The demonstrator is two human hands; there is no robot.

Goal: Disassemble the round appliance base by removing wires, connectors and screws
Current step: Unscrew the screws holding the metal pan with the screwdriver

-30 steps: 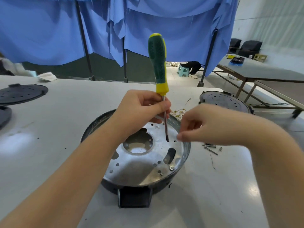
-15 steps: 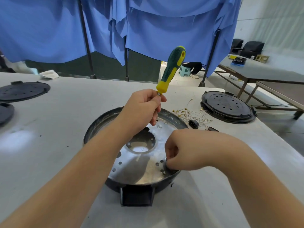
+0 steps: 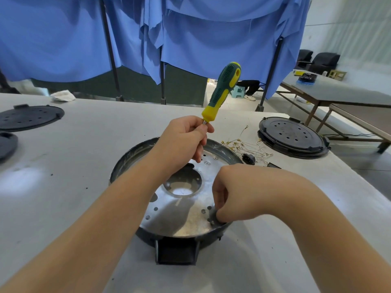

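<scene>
The round appliance base [image 3: 131,157], a black ring around a shiny metal plate [image 3: 182,216] with a central hole, lies on the white table in front of me. My left hand [image 3: 184,142] grips the shaft of a green and yellow screwdriver [image 3: 222,92], whose handle tilts up to the right. My right hand [image 3: 237,193] is curled over the plate's near right rim, fingertips pinching something small there; what it is stays hidden under the fingers.
Loose wires with brass terminals [image 3: 243,146] and a black connector [image 3: 248,158] lie behind the base. A black round cover [image 3: 292,136] sits at the right, two more dark covers [image 3: 27,117] at the left. Blue curtains hang behind the table [image 3: 74,149].
The screwdriver went from upright to tilted right. My right hand dropped from beside the screwdriver tip to the plate's near right rim and has stayed there.
</scene>
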